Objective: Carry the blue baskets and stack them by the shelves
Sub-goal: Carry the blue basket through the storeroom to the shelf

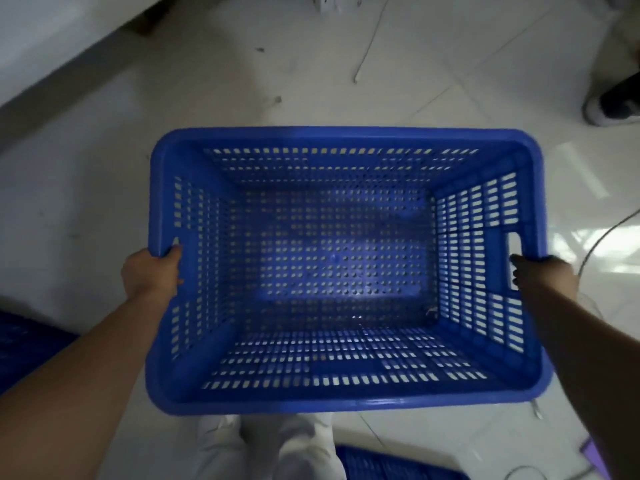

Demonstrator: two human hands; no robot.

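Observation:
A large blue perforated plastic basket fills the middle of the view, held level above the pale tiled floor, empty inside. My left hand grips its left rim at the handle slot. On the opposite side, my right hand grips the right rim, fingers through the handle cut-out. Part of another blue basket shows at the bottom edge near my legs, and a further blue piece lies at the lower left.
A white slanted wall or shelf base runs along the upper left. Another person's dark shoe stands at the upper right. Thin cables trail over the floor at the top and right. A purple object sits at the bottom right corner.

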